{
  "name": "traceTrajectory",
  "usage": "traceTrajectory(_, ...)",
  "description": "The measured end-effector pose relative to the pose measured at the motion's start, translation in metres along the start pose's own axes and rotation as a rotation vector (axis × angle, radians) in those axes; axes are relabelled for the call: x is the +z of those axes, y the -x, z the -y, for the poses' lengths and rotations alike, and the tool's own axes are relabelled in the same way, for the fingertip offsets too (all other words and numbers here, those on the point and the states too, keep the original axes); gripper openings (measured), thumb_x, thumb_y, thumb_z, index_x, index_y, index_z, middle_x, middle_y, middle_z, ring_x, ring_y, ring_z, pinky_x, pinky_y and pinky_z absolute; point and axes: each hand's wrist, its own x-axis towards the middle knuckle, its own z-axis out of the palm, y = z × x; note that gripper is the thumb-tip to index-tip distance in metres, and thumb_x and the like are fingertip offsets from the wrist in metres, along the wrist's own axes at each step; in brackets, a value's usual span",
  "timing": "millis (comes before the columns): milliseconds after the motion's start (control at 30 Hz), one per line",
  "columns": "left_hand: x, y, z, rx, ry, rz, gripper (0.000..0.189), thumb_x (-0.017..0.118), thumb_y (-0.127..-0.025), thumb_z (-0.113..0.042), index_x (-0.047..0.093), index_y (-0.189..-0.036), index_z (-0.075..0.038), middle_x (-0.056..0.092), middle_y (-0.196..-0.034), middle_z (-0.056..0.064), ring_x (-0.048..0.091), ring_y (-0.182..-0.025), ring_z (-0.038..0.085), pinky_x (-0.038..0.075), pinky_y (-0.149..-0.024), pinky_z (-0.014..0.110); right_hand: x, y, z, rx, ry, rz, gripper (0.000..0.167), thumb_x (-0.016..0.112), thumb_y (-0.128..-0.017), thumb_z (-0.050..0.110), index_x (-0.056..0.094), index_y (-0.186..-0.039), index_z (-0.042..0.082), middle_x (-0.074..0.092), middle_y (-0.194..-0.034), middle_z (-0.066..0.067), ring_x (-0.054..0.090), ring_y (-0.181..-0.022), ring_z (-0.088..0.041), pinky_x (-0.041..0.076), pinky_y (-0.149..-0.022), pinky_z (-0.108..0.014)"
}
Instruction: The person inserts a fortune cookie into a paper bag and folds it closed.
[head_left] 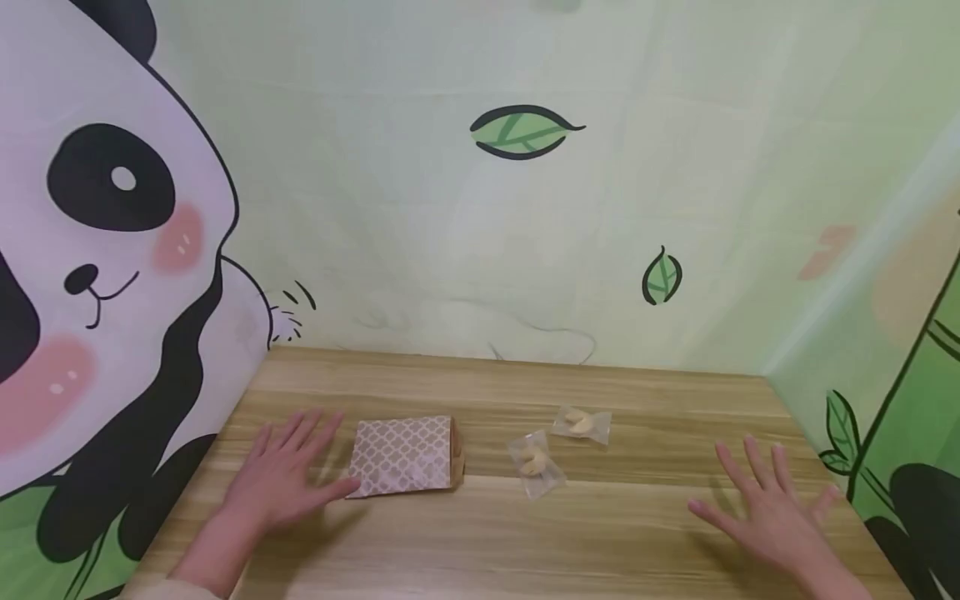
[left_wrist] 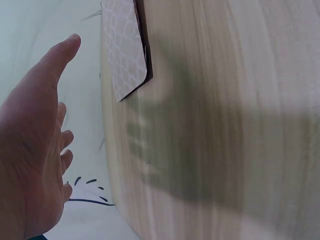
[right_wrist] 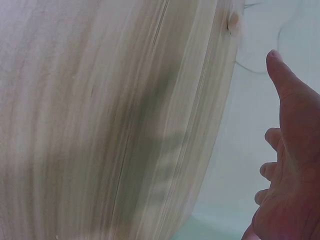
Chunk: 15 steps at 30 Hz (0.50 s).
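Apparently you're idle, spread-fingered, empty: left hand [head_left: 279,482] beside the bag [head_left: 401,456], right hand [head_left: 776,515] near the worktop's [head_left: 592,537] right edge; grasping needs lowering.

Fingers [left_wrist: 66,139], patterned packet [left_wrist: 126,47], perhaps paper, tabletop [left_wrist: 265,65]

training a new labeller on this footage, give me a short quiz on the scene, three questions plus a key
1. Count: how many clear-wrapped fortune cookies lie on the wooden table?

2. Multiple choice: how is the person's right hand?
a) gripping a cookie
b) fingers spread, holding nothing
c) balled into a fist

3. Fill the blank: of the two hands, the one nearer the patterned paper bag is the ____.

Key:
1. Two
2. b
3. left hand
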Motion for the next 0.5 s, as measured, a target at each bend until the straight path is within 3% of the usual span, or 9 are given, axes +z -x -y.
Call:
traceTrajectory(167,-0.004,-0.014,-0.003,0.032,-0.022,0.021,0.103,0.063,-0.089,-0.079,0.04,-0.166,-0.014,0.035,-0.17,0.022,0.031,-0.155,0.048,0.015,-0.124,0.074,0.0,-0.001,0.003,-0.011,0.025,-0.011,0.105,0.062,-0.096,0.072,0.019,-0.172,0.014,-0.002,-0.175,-0.027,-0.013,-0.156,-0.057,-0.019,-0.09,-0.096)
traceTrajectory(500,-0.01,-0.048,-0.022,0.131,-0.031,0.079,0.113,0.06,-0.085,-0.086,0.037,-0.167,-0.013,0.034,-0.171,0.02,0.03,-0.157,0.047,0.015,-0.126,0.07,0.0,-0.005,0.017,-0.023,0.013,-0.016,0.106,0.066,-0.093,0.072,0.023,-0.171,0.015,0.004,-0.175,-0.028,-0.007,-0.156,-0.06,-0.021,-0.092,-0.094)
